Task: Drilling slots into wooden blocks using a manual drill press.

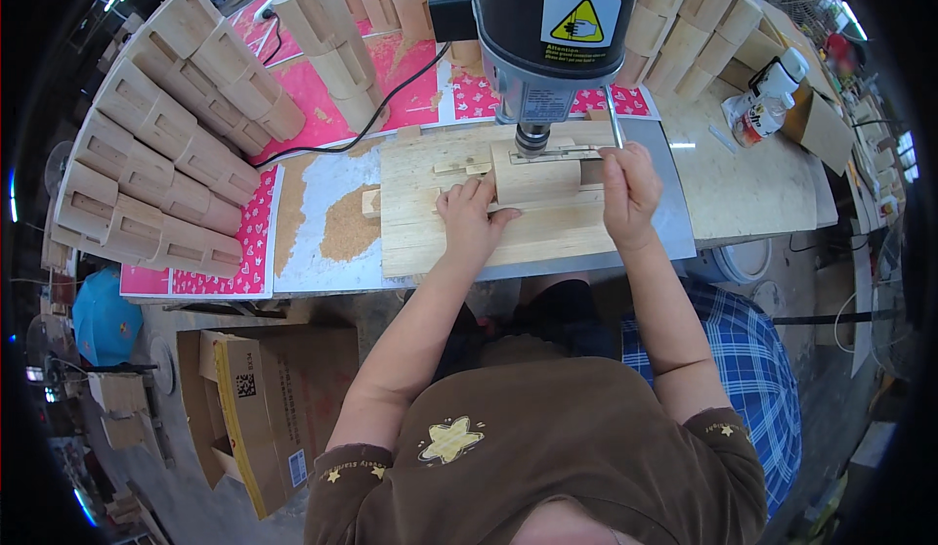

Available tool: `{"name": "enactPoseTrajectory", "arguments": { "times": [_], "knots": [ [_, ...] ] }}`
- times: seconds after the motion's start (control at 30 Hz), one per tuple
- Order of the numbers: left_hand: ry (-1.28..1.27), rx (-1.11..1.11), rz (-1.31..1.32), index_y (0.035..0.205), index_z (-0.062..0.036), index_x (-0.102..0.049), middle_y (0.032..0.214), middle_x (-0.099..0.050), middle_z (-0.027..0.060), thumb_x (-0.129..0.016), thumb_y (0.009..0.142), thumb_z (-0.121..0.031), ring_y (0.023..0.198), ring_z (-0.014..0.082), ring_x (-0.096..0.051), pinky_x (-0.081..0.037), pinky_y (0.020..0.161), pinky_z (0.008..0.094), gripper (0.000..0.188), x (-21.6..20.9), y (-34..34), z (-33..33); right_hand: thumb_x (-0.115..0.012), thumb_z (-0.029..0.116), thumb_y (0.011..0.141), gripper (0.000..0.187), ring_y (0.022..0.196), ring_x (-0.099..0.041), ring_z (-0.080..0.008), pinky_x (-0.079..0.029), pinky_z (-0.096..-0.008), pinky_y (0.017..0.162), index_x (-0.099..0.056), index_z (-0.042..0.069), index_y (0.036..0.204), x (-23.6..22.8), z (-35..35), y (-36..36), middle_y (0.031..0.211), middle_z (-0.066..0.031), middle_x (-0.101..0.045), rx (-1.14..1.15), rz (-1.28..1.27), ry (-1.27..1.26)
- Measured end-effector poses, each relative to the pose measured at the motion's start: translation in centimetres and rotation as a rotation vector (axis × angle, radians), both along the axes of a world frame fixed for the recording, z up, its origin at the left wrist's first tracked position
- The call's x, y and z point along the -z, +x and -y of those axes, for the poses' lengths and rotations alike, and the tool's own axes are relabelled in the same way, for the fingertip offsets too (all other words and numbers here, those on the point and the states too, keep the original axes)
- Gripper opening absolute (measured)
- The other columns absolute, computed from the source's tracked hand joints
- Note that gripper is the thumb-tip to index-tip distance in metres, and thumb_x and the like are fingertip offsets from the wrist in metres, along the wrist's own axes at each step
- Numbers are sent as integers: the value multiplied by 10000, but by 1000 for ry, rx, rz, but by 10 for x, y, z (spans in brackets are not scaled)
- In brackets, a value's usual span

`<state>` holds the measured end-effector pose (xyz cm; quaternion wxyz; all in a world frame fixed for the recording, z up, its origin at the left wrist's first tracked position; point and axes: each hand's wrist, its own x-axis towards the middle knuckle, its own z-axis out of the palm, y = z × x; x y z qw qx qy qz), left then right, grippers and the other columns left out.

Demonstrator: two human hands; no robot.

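Observation:
A pale, rounded wooden block (537, 181) lies on the flat wooden base board (557, 237) under a drill press (547, 27). Directly over the block's far edge is the drill chuck (532, 139); the bit's tip is hard to make out. My left hand (471, 218) grips the block's left end, fingers at its end and thumb along the near side. At the block's right, my right hand (630, 191) is closed around the press's metal feed lever (614, 115). Thin wooden strips (464, 167) lie on the board beside my left fingers.
Slotted wooden pieces (161, 169) stand stacked at the left, with more stacks (689, 17) behind the press. A black cable (362, 134) crosses the pink table covering (410, 86). Bottles (767, 105) stand at the far right. An open cardboard box (283, 398) sits below the table at left.

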<state>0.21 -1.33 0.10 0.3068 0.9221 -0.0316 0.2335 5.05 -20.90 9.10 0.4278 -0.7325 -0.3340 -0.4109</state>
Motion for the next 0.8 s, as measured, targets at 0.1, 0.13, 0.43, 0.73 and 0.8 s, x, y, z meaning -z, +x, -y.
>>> {"name": "enactPoseTrajectory", "arguments": {
  "times": [0.1, 0.13, 0.43, 0.73, 0.8],
  "knots": [
    [4, -2, -46, 1128, -101, -569, 899, -558, 55, -754, 640, -313, 921, 256, -506, -285, 840, 409, 564, -2, -3, 1, -563, 43, 833, 70, 609, -523, -245, -420, -313, 596, -593, -10, 799, -47, 6, -3, 695, -110, -570, 76, -39, 75],
    [6, -8, -31, 1121, -102, -573, 897, -560, 51, -756, 638, -313, 926, 253, -507, -285, 841, 408, 557, -1, -3, 0, -567, 97, 852, 120, 598, -527, -228, -414, -299, 570, -590, -5, 795, -74, 3, 0, 695, -113, -576, 70, -81, 78],
    [-84, 16, -65, 1050, -130, -626, 871, -570, 5, -784, 611, -294, 867, 193, -536, -269, 862, 382, 495, -5, 3, 0, -480, 301, 932, 336, 646, -499, -107, -405, -250, 605, -599, -13, 950, -131, -17, 101, 681, -43, -553, 94, -350, 75],
    [-210, 72, 13, 934, -102, -665, 867, -565, 15, -785, 594, -174, 818, 172, -555, -362, 813, 377, 368, -3, 3, -18, -642, 339, 791, 392, 971, -544, -278, -408, -367, 825, -576, 89, 1087, 15, 35, 23, 955, -92, -605, 159, -365, -758],
    [-210, 109, 26, 920, -84, -663, 873, -561, 24, -774, 596, -129, 809, 185, -561, -412, 772, 371, 346, -5, -6, -34, -684, 244, 737, 307, 908, -532, -277, -403, -373, 784, -582, 80, 976, 17, 38, 15, 911, -70, -568, 139, -449, -691]
  ]
}}
